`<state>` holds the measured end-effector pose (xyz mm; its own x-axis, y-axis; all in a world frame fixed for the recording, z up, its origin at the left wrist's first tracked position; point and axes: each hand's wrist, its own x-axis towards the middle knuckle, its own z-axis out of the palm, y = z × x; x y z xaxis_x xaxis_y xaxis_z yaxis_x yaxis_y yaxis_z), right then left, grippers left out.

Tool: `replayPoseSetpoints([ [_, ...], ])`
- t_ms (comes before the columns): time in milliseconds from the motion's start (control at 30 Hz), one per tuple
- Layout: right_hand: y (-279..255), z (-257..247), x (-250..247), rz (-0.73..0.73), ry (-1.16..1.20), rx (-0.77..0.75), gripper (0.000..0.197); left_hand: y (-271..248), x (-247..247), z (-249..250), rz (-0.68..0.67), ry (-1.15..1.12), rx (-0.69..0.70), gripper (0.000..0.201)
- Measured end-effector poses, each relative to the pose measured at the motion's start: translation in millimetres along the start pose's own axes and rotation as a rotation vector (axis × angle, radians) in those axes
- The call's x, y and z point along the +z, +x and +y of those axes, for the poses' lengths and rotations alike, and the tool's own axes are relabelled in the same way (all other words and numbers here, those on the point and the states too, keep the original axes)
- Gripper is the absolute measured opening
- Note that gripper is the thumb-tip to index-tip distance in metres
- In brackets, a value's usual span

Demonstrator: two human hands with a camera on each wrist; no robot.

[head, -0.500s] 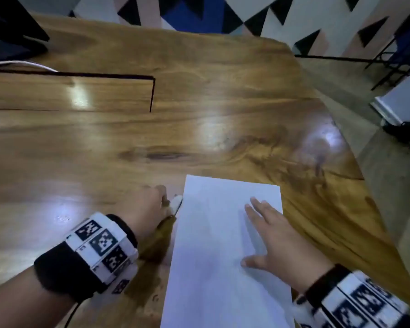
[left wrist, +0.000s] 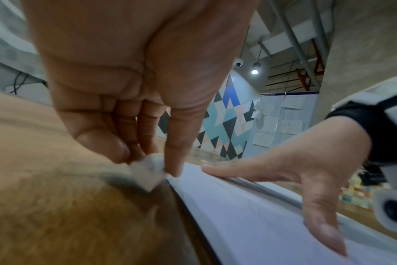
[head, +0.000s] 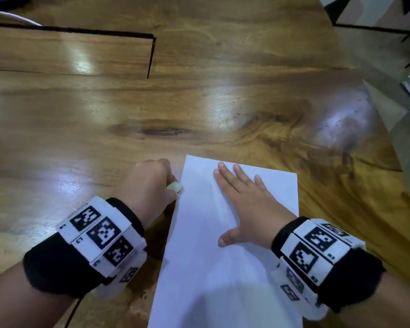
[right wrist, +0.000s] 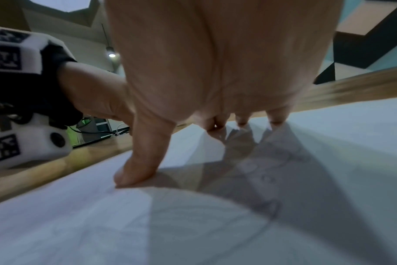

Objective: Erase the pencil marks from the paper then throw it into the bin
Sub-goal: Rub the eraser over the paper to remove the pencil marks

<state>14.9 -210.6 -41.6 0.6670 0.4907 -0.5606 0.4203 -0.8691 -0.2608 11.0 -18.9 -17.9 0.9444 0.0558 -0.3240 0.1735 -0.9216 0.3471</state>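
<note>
The wooden bench [head: 199,95] fills the view, glossy with lamp glare, a dark rectangular seam cut into its far left part. On its near edge lies the white paper [head: 213,268], slightly aslant. Its pencil marks are faint: grey loops show in the right wrist view under the palm's shadow, hardly at all from the head.

The right hand [head: 249,209] lies flat on the sheet, fingers straight and spread, thumb out to the side, pinning it down. Compared with half a second ago it sits further up the paper, fingertips now near the far edge.

The left hand [head: 152,183] is closed on the small white eraser [head: 175,186], pinched between thumb and fingertips. The eraser was beside the sheet a moment ago; now its corner is at the paper's left edge, with the tip still seemingly over bare wood.

This looks like the start of the rubbing step: the sheet is braced, the eraser arriving. The marks remain, so erasing is still all to do. No bin is in view.
</note>
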Motion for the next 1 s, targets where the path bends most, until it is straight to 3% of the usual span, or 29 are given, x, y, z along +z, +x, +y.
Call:
replayPoseSetpoints([
  [233,3.6,-3.8,4.1,0.037,0.060,0.022,0.128,18.2,-4.2,17.4,-0.066,-0.354,0.018,0.015],
  [467,2.6,-4.3,5.2,0.056,0.026,0.049,0.129,31.4,9.6,33.3,-0.010,-0.260,0.025,0.017],
  [667,2.8,-2.8,5.3,0.065,0.044,0.041,0.128,21.3,9.7,28.0,-0.132,-0.224,0.041,0.014],
  [833,3.0,-2.2,5.4,0.057,0.047,0.039,0.130,41.8,2.5,44.5,0.017,-0.185,0.052,0.012],
  [1000,3.7,-2.7,6.5,0.062,0.030,0.047,0.131,15.4,11.3,37.9,-0.179,-0.177,0.053,0.010],
])
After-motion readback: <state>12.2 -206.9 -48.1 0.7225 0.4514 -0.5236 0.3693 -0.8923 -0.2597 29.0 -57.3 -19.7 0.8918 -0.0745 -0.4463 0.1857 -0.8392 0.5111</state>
